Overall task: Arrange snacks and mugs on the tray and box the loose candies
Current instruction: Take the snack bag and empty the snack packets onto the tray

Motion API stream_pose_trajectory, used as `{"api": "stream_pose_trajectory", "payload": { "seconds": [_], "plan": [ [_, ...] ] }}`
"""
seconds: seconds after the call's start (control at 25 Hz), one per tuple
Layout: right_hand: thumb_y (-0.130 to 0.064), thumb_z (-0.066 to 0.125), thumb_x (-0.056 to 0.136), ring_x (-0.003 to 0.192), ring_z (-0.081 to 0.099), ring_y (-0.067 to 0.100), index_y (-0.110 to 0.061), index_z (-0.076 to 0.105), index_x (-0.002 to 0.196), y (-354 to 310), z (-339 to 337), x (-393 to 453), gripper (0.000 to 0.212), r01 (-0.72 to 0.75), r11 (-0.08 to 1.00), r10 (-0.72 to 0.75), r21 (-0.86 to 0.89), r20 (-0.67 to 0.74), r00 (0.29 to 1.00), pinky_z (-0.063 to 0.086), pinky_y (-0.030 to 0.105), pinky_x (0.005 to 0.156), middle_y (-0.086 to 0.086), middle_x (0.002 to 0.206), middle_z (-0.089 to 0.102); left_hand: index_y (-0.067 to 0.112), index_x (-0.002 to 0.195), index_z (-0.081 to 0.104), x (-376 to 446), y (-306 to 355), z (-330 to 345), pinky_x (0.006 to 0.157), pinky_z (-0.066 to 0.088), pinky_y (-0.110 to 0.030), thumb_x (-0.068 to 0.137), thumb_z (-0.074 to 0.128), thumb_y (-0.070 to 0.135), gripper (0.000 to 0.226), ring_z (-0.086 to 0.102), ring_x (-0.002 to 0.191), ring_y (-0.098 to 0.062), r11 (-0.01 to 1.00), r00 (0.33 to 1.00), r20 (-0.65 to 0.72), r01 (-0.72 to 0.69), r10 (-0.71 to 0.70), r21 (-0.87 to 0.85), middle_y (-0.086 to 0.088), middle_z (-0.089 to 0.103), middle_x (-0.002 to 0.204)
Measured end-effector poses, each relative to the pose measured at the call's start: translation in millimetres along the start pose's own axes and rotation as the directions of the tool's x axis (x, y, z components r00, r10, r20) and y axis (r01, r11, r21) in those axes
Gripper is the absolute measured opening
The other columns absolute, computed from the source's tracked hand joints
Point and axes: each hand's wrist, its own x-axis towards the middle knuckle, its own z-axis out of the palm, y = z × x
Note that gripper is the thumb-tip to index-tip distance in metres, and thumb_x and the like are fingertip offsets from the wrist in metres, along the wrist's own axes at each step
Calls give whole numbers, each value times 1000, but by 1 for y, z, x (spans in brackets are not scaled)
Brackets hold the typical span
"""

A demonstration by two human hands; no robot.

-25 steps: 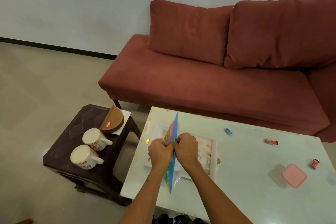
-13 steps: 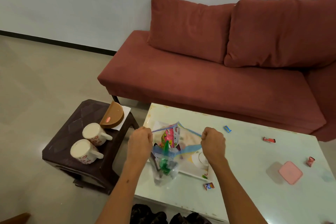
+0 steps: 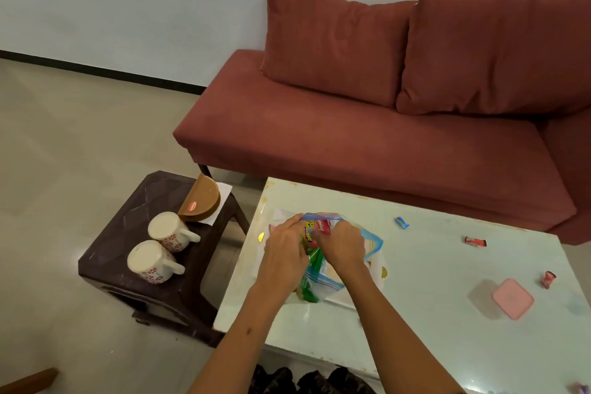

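A clear zip bag with blue seal lines stands over the white tray on the pale table. Colourful snack packets show inside it. My left hand holds the bag's left rim. My right hand is at the bag's mouth, fingers curled on a red snack packet. Two white mugs with red flowers lie on the dark stool. Loose candies, one blue and two red, lie on the table. A pink box sits at the right.
A red sofa runs behind the table. A brown half-round lid on a white napkin sits at the stool's back corner. Dark shoes lie under the table's near edge.
My hands pulled the bag's mouth wide apart, then came back together at its opening. The right hand now reaches into the bag's mouth.
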Motion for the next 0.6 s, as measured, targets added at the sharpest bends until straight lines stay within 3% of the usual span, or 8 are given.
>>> {"api": "stream_pose_trajectory", "payload": {
  "seconds": [0.12, 0.2, 0.32, 0.4, 0.48, 0.6],
  "plan": [
    [-58, 65, 72, 107, 60, 30, -6, 57, 115, 1, 16, 13, 68, -226, 960, 197, 166, 178, 964, 45, 31, 77, 13, 116, 62, 12, 132, 46, -6, 0, 0, 110, 36, -33, 89, 52, 13, 44, 46, 126, -16, 1000, 1000, 11, 6, -6, 1, -5, 51, 138],
    [-54, 71, 70, 108, 60, 31, -4, 54, 115, 3, 24, 16, 69, -294, 914, 254, 278, 174, 952, 47, 33, 81, 14, 119, 61, 13, 133, 45, -11, -2, 1, 109, 37, -35, 89, 53, 15, 45, 46, 127, -16, 1000, 999, 30, 18, -18, 13, -4, 50, 138],
    [-43, 77, 67, 99, 63, 31, -5, 61, 101, 2, 30, 17, 53, -220, 921, 191, 323, 120, 974, 50, 34, 78, 15, 109, 67, 14, 133, 45, -13, -8, 0, 107, 40, -35, 87, 55, 15, 47, 49, 123, -16, 1000, 999, 34, 29, -29, 10, -5, 52, 136],
    [-40, 80, 65, 92, 66, 31, -4, 64, 95, -2, 22, 17, 50, -169, 928, 120, 332, 162, 979, 53, 34, 77, 15, 101, 70, 14, 132, 47, -9, -13, -1, 103, 44, -34, 85, 57, 13, 48, 52, 118, -17, 1000, 1000, 13, 11, -11, -4, -6, 56, 130],
    [-42, 82, 62, 86, 68, 30, -3, 68, 89, -7, 2, 16, 49, -106, 950, 48, 293, 201, 978, 54, 34, 73, 13, 93, 72, 13, 129, 49, -4, -16, -3, 99, 48, -33, 83, 59, 11, 47, 54, 113, -19, 1000, 1000, -23, 12, -12, -5, -8, 59, 125],
    [-39, 85, 56, 72, 65, 25, -5, 68, 77, -10, -52, 18, 43, -5, 948, -42, 319, 142, 989, 50, 32, 66, 12, 76, 69, 5, 126, 51, 7, -21, -3, 97, 45, -34, 81, 58, 4, 45, 54, 114, -26, 997, 993, -100, 71, -67, 38, -13, 58, 126]
  ]
}}
